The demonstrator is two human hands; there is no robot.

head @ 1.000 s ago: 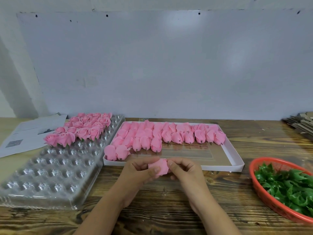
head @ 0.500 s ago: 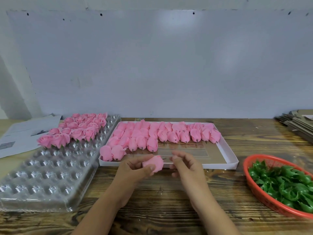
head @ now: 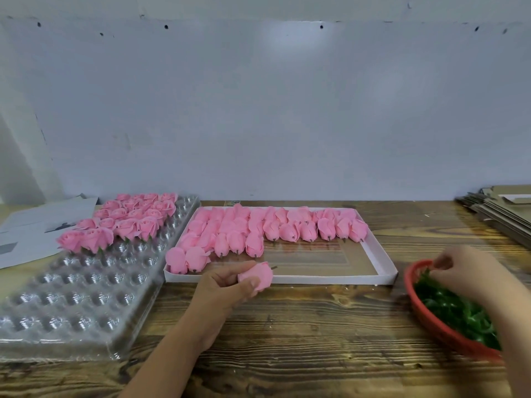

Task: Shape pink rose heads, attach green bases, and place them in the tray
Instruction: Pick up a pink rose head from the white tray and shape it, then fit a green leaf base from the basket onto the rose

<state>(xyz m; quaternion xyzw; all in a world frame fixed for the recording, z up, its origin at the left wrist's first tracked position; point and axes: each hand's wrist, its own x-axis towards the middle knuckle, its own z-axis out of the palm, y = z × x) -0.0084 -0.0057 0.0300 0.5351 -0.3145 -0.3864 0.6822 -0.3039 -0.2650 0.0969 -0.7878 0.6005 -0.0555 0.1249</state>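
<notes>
Left hand (head: 222,285), grip clenched on a pink rose head (head: 257,275) above the desk (head: 316,326); right hand (head: 462,270), blurred, over the red basket (head: 425,320) of green bases (head: 451,305), its grip indeterminable.

Looks like a small craft workshop: wooden bench (head: 287,340) against a bare wall, rows of pink rose heads (head: 275,228), flattened cardboard (head: 500,214) at the far right corner.

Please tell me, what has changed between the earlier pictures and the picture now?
The right hand let go of the pink rose head and moved right to the red basket, reaching into the green bases; its grip there is blurred. The left hand still holds the rose head alone. The white box and clear tray kept their contents.
</notes>
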